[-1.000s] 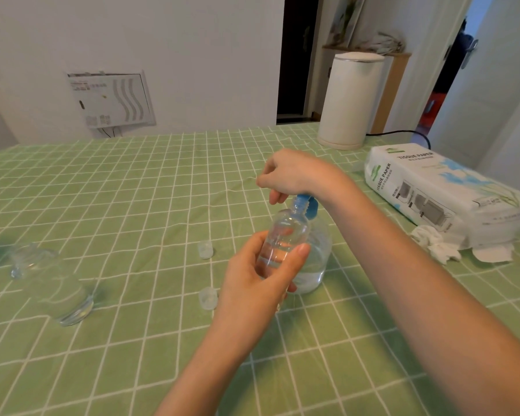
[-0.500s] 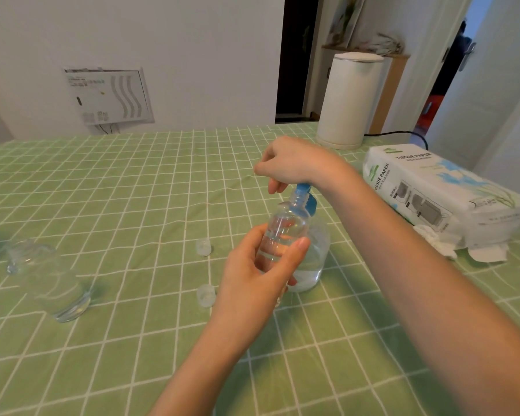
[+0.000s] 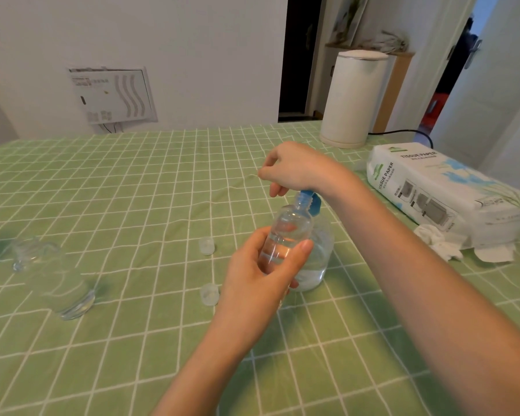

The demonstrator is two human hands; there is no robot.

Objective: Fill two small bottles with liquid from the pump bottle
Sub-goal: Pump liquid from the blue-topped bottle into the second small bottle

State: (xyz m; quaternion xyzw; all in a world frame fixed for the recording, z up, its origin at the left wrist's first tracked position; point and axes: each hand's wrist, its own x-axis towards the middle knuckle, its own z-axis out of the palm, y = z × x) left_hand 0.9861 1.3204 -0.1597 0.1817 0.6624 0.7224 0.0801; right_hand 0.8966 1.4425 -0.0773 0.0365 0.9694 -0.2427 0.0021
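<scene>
Leaning neck-up and rightward, the small bottle [image 3: 286,235] (mouth at the blue spout [image 3: 312,204]) is clasped by the left hand [image 3: 260,276]; the right hand [image 3: 297,169] curls over the pump bottle [image 3: 320,256].

one head-worn wide view looks forward and down, close over the table [image 3: 102,340]

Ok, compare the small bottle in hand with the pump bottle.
The small bottle is slimmer, the pump bottle wider. The small bottle is held off the table by the left hand; the pump bottle stands on it. The pump bottle has a blue top under the right hand; the small bottle is uncapped. Both are clear and hold clear liquid.
</scene>
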